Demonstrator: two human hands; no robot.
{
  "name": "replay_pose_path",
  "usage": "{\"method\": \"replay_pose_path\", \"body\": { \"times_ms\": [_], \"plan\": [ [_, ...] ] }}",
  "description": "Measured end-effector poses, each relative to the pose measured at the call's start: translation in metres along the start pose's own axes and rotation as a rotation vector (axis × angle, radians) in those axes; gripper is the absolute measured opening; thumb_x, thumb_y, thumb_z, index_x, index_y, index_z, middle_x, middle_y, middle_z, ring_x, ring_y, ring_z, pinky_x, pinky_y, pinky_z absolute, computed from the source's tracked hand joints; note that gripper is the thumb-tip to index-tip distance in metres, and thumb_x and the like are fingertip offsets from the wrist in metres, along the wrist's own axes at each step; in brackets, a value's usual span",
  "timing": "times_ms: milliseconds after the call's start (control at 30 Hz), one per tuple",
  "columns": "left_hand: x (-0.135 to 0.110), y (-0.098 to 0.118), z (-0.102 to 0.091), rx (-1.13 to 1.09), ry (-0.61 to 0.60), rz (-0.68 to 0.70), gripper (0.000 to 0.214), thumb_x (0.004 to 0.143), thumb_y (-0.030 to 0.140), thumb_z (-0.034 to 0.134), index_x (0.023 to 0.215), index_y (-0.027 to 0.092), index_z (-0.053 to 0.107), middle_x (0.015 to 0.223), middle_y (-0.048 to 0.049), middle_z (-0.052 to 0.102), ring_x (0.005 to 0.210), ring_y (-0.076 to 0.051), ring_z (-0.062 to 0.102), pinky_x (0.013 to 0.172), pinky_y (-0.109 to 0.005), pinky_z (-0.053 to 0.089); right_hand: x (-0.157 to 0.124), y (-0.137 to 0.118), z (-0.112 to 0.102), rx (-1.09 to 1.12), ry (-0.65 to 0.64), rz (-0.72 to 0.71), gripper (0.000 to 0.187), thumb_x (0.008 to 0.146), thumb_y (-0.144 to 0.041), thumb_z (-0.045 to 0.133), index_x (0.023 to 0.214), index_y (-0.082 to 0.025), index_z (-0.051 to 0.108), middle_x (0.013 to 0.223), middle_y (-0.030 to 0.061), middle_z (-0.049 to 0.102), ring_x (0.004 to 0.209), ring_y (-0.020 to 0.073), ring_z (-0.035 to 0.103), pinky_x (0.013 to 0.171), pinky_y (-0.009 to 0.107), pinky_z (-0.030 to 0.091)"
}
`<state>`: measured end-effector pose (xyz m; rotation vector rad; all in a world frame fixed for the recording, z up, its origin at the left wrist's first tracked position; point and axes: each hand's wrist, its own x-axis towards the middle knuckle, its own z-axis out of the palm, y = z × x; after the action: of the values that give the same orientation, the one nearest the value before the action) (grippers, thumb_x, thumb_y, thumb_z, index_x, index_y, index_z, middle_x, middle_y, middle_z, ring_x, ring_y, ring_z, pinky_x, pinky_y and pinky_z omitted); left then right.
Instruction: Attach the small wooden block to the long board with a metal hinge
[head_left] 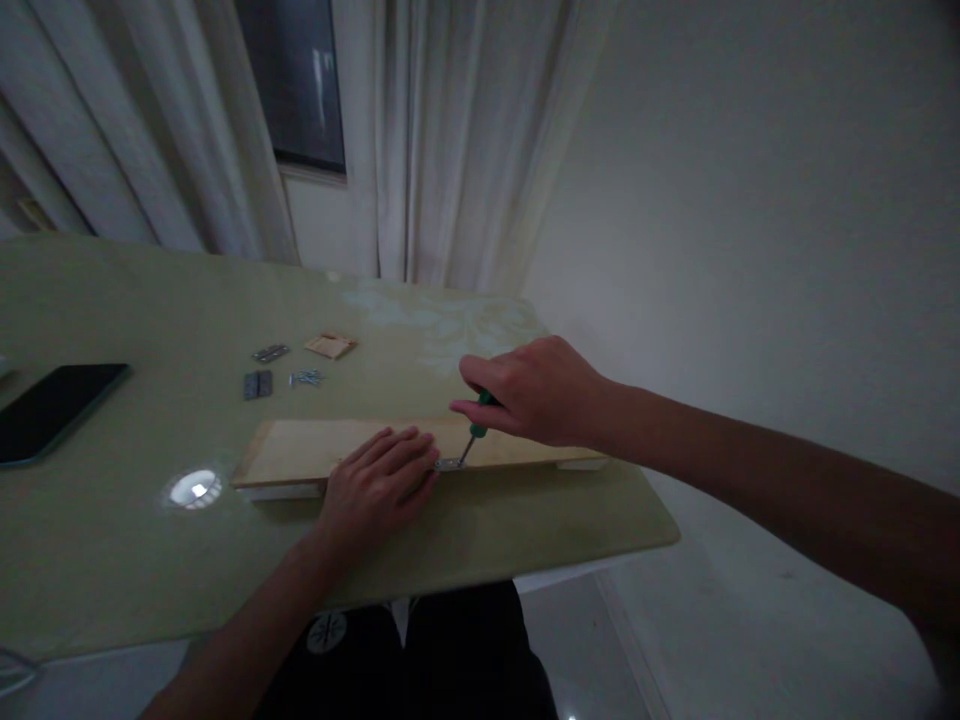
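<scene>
A long pale wooden board [292,450] lies near the table's front edge, raised on white pieces at its ends. My left hand [386,475] rests flat on it, fingers stretched out and together, the fingertips close to a small metal hinge [450,464] at the board's near edge. My right hand [536,390] is closed around the green handle of a screwdriver [478,430]. The screwdriver is tilted, and its tip meets the right part of the hinge. Whether a screw sits under the tip is too small to tell.
Behind the board lie loose screws [307,377], a grey hinge [257,384], another metal hinge [271,353] and a small tan packet [331,345]. A dark tablet-like slab [56,410] lies at the left. The table [150,560] ends near a wall [750,250] on the right.
</scene>
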<state>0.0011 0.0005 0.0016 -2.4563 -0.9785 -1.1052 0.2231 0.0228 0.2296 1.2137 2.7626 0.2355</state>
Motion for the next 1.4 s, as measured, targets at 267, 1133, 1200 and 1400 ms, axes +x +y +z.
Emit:
{"method": "replay_pose_path", "body": {
  "times_ms": [267, 1133, 1200, 1400],
  "plan": [
    [0.000, 0.000, 0.000, -0.002, 0.002, -0.012, 0.021, 0.100, 0.028, 0.066, 0.119, 0.025, 0.074, 0.125, -0.0017, 0.079, 0.116, -0.026, 0.074, 0.104, -0.047, 0.057, 0.005, -0.009, -0.005, -0.114, -0.044, -0.106, 0.019, 0.104, -0.039, 0.060, 0.105, -0.020, 0.062, 0.099, 0.0061, 0.075, 0.076, 0.0182, 0.063, 0.061, 0.030, 0.023],
    [-0.001, 0.000, -0.001, -0.022, -0.007, -0.020, 0.021, 0.099, 0.027, 0.065, 0.118, 0.026, 0.076, 0.124, -0.0032, 0.079, 0.116, -0.027, 0.074, 0.105, -0.046, 0.059, 0.027, 0.000, 0.002, -0.318, -0.362, -0.268, 0.020, 0.085, -0.035, 0.079, 0.096, -0.019, 0.078, 0.085, 0.0079, 0.077, 0.088, 0.0252, 0.072, 0.070, 0.033, 0.043],
    [-0.001, -0.001, 0.000, -0.011, 0.005, -0.010, 0.021, 0.100, 0.027, 0.065, 0.117, 0.025, 0.077, 0.124, -0.0036, 0.079, 0.116, -0.027, 0.075, 0.105, -0.046, 0.059, 0.029, -0.002, 0.002, -0.317, -0.371, -0.254, 0.022, 0.084, -0.036, 0.082, 0.096, -0.019, 0.078, 0.086, 0.0084, 0.077, 0.090, 0.0259, 0.072, 0.072, 0.033, 0.044],
    [-0.002, -0.001, 0.002, 0.031, -0.007, 0.003, 0.022, 0.102, 0.029, 0.062, 0.119, 0.026, 0.076, 0.124, -0.0029, 0.079, 0.117, -0.026, 0.074, 0.106, -0.045, 0.058, 0.022, -0.026, 0.014, -0.287, -0.350, -0.413, 0.021, 0.094, -0.010, 0.062, 0.082, -0.019, 0.077, 0.081, 0.0075, 0.077, 0.089, 0.0222, 0.073, 0.072, 0.035, 0.044]
  ]
}}
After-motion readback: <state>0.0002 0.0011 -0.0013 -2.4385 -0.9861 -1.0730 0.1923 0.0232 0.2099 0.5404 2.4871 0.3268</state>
